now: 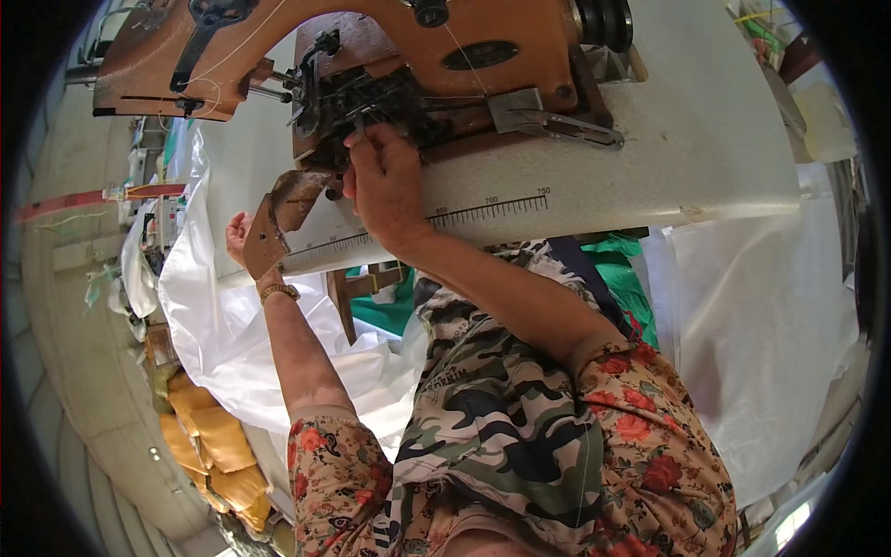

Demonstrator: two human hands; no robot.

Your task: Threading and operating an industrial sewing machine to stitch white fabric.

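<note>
A brown-orange industrial sewing machine (520, 46) stands at the far side of the table, its dark, greasy looper mechanism (376, 100) exposed. My right hand (388, 186) reaches into the front of that mechanism. Thumb and fingers are pinched together there, and whatever lies between them is too small to make out. Farther left, my left hand (238, 236) is partly hidden behind a brown metal cover plate (267, 238) that juts out from the machine. Its visible fingers are curled; what they hold, if anything, does not show.
A ruler scale (492, 206) runs along the near edge of the pale worktable (687, 158). White sheeting (218, 343) hangs at the left and more white fabric (752, 325) at the right. Thread runs over the machine. Yellow-orange bundles (218, 446) lie at lower left.
</note>
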